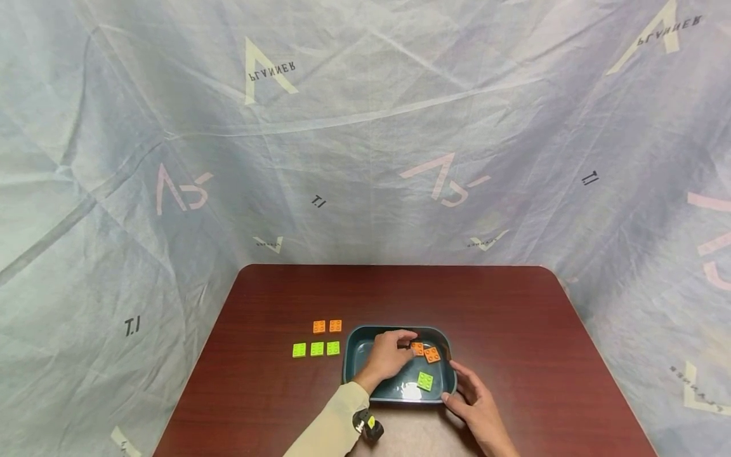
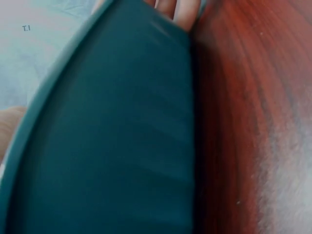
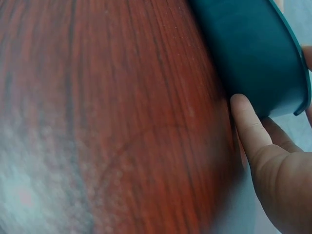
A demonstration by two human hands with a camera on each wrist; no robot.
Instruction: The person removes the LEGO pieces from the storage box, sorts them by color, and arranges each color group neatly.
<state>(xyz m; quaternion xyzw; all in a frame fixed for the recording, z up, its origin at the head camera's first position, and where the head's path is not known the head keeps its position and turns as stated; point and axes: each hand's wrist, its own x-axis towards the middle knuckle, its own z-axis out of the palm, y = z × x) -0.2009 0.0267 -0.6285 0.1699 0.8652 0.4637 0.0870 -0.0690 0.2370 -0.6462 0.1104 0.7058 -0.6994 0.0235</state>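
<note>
A dark teal tray (image 1: 394,400) stands on the table, its outer wall filling much of the left wrist view. My left hand (image 1: 391,355) reaches over its near rim, thumb and forefinger spread beside an orange toy brick (image 1: 419,348). The thumb tip overlaps that brick's left side; whether it touches is unclear. Beside it inside the tray lie another orange brick (image 1: 432,355) and, nearer me, a green brick (image 1: 424,381). My right hand (image 1: 476,406) holds the tray's near right corner. In the right wrist view its thumb (image 3: 251,124) lies against the tray's wall.
Left of the tray, two orange bricks (image 1: 327,326) lie behind a row of three green bricks (image 1: 316,349). The reddish-brown table (image 1: 514,304) has rounded far corners. Printed grey sheeting (image 1: 365,139) hangs behind it and along both sides.
</note>
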